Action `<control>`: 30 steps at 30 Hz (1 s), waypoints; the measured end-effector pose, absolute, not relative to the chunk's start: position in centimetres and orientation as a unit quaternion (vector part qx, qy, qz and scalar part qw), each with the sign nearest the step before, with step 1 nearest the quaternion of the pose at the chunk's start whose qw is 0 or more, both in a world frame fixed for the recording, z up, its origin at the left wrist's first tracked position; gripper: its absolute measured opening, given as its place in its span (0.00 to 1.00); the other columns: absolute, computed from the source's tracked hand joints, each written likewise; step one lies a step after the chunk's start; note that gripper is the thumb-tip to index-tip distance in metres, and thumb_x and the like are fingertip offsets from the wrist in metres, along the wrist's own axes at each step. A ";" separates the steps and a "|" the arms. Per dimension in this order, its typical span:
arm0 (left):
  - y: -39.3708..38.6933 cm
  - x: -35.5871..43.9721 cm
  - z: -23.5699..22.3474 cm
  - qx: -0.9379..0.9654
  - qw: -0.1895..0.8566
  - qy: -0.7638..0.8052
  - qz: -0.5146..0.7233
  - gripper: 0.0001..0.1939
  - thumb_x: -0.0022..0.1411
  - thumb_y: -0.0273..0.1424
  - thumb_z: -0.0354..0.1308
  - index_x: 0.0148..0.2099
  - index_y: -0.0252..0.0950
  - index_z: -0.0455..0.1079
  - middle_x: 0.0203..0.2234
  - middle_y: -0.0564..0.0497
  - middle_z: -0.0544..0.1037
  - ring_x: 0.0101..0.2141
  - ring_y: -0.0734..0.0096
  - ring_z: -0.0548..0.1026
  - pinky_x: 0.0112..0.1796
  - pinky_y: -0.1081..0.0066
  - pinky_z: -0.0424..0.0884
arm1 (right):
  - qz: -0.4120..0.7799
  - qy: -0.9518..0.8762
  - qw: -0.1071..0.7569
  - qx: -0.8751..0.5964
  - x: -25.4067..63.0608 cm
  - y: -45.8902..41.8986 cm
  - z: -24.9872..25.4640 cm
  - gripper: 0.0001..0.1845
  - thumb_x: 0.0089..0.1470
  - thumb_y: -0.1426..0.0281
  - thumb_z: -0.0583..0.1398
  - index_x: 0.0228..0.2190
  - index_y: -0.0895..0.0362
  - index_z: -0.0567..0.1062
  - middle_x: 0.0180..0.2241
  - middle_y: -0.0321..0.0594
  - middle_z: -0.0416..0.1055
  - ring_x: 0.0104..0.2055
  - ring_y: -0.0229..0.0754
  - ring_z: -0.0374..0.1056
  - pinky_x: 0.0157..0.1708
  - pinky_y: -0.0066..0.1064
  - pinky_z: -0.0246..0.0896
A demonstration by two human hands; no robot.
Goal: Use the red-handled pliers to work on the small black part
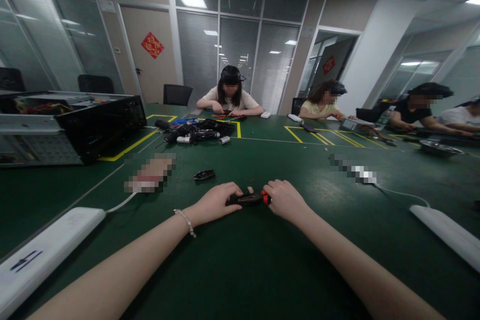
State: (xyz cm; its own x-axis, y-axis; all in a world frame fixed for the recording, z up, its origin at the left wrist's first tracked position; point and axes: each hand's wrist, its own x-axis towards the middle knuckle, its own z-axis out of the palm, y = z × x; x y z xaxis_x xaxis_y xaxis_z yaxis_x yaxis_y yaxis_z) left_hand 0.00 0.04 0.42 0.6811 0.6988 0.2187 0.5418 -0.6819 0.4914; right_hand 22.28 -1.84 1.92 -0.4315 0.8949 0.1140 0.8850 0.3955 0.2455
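My left hand (221,201) reaches in from the left, thumb and fingers closed around the end of a dark elongated part (249,199) low over the green table. At the other end of that part, the fingers of my right hand (283,200) are curled around a red-and-black handled tool (266,198). Its working end cannot be made out, and my fingers hide most of the handle. Just beyond the dark part lies a small pale piece (250,189). A separate small black casing piece (204,175) rests on the table beyond my left hand.
An opened computer case (101,125) stands at the left. Farther back lies a pile of cables and black tools (195,131). White power strips (56,250) flank my forearms, with cords leading to blurred objects. Several people sit across the green table (240,275).
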 end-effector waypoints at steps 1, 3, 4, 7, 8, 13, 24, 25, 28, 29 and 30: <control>0.1 0.0 0.4 0.895 0.198 0.346 0.199 0.13 0.54 0.34 0.57 0.42 0.38 0.63 0.38 0.51 0.69 0.36 0.67 0.68 0.35 0.71 0.64 | 0.135 0.835 0.017 0.533 22.3 -1.8 1.9 0.13 0.45 0.72 0.55 0.36 0.59 0.70 0.35 0.43 0.68 0.37 0.42 0.63 0.36 0.32 0.55; 0.1 0.0 0.3 0.896 0.197 0.345 0.199 0.13 0.54 0.34 0.57 0.42 0.38 0.63 0.38 0.51 0.69 0.36 0.67 0.68 0.35 0.71 0.63 | 0.136 0.836 0.013 0.531 22.2 -1.9 1.9 0.12 0.45 0.72 0.55 0.36 0.59 0.70 0.35 0.43 0.69 0.36 0.42 0.63 0.36 0.31 0.55; 0.1 0.0 0.3 0.897 0.196 0.344 0.200 0.13 0.54 0.34 0.57 0.42 0.38 0.63 0.38 0.51 0.69 0.36 0.67 0.68 0.35 0.71 0.63 | 0.137 0.837 0.012 0.530 22.2 -1.9 1.9 0.12 0.45 0.72 0.55 0.35 0.59 0.71 0.35 0.43 0.69 0.36 0.42 0.63 0.36 0.31 0.55; 0.1 0.0 0.3 0.898 0.191 0.340 0.202 0.13 0.54 0.34 0.57 0.42 0.38 0.63 0.38 0.51 0.69 0.37 0.67 0.68 0.36 0.70 0.63 | 0.137 0.837 0.012 0.529 22.2 -1.9 1.8 0.11 0.45 0.72 0.55 0.34 0.59 0.71 0.35 0.43 0.69 0.36 0.42 0.63 0.35 0.32 0.54; 0.1 0.0 0.4 0.899 0.189 0.340 0.203 0.13 0.54 0.34 0.57 0.42 0.38 0.63 0.38 0.51 0.69 0.37 0.66 0.68 0.37 0.70 0.63 | 0.136 0.837 0.012 0.529 22.2 -1.9 1.8 0.11 0.45 0.71 0.55 0.34 0.59 0.71 0.35 0.43 0.69 0.36 0.42 0.63 0.35 0.32 0.54; 0.0 0.0 0.5 0.896 0.194 0.348 0.195 0.13 0.54 0.33 0.56 0.42 0.38 0.63 0.38 0.52 0.69 0.36 0.67 0.68 0.35 0.70 0.63 | 0.140 0.838 0.009 0.528 22.3 -1.9 1.9 0.11 0.45 0.72 0.55 0.34 0.59 0.71 0.35 0.43 0.69 0.36 0.42 0.63 0.35 0.32 0.54; 0.0 0.0 0.5 0.894 0.201 0.350 0.195 0.12 0.54 0.33 0.57 0.42 0.38 0.64 0.38 0.51 0.69 0.38 0.66 0.68 0.38 0.69 0.63 | 0.142 0.838 0.014 0.526 22.2 -1.9 1.9 0.11 0.45 0.72 0.55 0.34 0.59 0.70 0.34 0.43 0.69 0.36 0.42 0.63 0.35 0.32 0.54; 0.0 0.0 0.5 0.894 0.201 0.349 0.195 0.12 0.54 0.33 0.57 0.42 0.38 0.64 0.38 0.51 0.69 0.38 0.66 0.68 0.39 0.69 0.63 | 0.141 0.838 0.012 0.527 22.2 -1.8 1.8 0.11 0.45 0.72 0.55 0.34 0.59 0.70 0.34 0.43 0.69 0.36 0.42 0.63 0.36 0.32 0.54; 0.1 0.0 0.3 0.895 0.200 0.347 0.198 0.12 0.54 0.33 0.57 0.42 0.38 0.64 0.39 0.51 0.69 0.38 0.66 0.68 0.39 0.68 0.63 | 0.142 0.838 0.006 0.526 22.2 -1.7 1.7 0.11 0.46 0.72 0.54 0.34 0.59 0.71 0.35 0.43 0.69 0.36 0.42 0.63 0.35 0.32 0.54; 0.2 0.0 0.3 0.895 0.199 0.346 0.198 0.12 0.54 0.33 0.57 0.42 0.38 0.64 0.39 0.51 0.69 0.38 0.67 0.68 0.39 0.69 0.63 | 0.142 0.838 0.005 0.526 22.2 -1.8 1.7 0.11 0.46 0.72 0.54 0.34 0.59 0.71 0.35 0.43 0.69 0.36 0.42 0.63 0.35 0.32 0.54; 0.2 0.0 0.3 0.896 0.198 0.346 0.198 0.12 0.54 0.33 0.57 0.42 0.38 0.64 0.39 0.51 0.69 0.38 0.67 0.68 0.39 0.69 0.63 | 0.143 0.839 0.005 0.526 22.3 -1.8 1.8 0.11 0.45 0.72 0.54 0.34 0.59 0.71 0.35 0.43 0.69 0.36 0.42 0.63 0.35 0.32 0.54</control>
